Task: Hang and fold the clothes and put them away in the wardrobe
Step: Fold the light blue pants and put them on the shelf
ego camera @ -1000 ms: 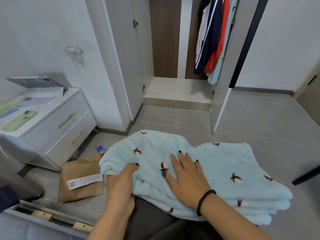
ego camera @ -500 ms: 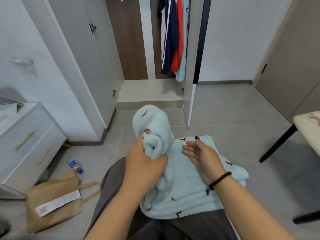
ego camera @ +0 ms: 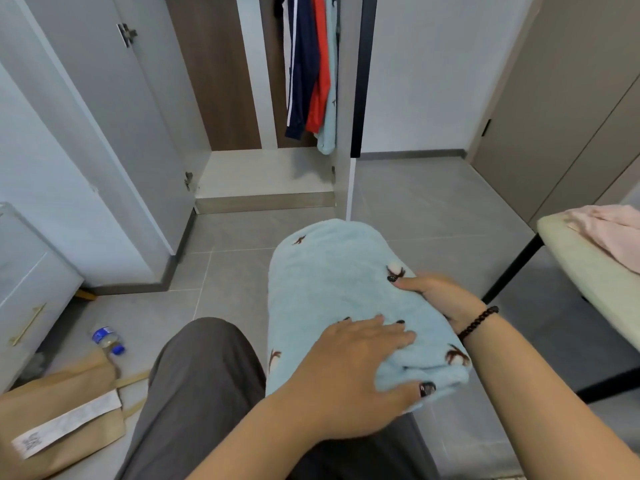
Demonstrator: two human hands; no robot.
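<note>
Garment [ego camera: 332, 289] folded, apparently gripped by both hands.

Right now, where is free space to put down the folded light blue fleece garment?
The pale wardrobe floor is bare left of the hanging clothes. The grey floor tiles right of the wardrobe are bare too. Crowded: left floor, with a brown paper bag and plastic bottle.
</note>
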